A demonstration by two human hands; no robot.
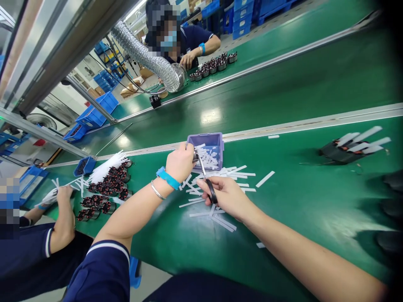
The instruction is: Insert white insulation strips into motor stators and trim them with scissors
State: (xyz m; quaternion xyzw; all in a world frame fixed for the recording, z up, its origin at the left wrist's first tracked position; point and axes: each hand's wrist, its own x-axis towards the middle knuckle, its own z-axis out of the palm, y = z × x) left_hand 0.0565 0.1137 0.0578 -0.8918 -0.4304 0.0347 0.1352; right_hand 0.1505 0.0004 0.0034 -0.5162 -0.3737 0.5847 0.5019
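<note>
My left hand is closed at the near left edge of a small purple bin that holds white paper strips; what its fingers pinch is hidden. My right hand grips the black handle of a pair of scissors, whose blades point up toward the bin and my left hand. More white strips lie scattered on the green table around both hands. A blue band and a metal bracelet sit on my left wrist.
At left, a co-worker's hand rests by white strips and a cluster of small motor coils. Another person sits across the conveyor with a row of coils. A part with white strips lies at right. Blue bins stand beyond.
</note>
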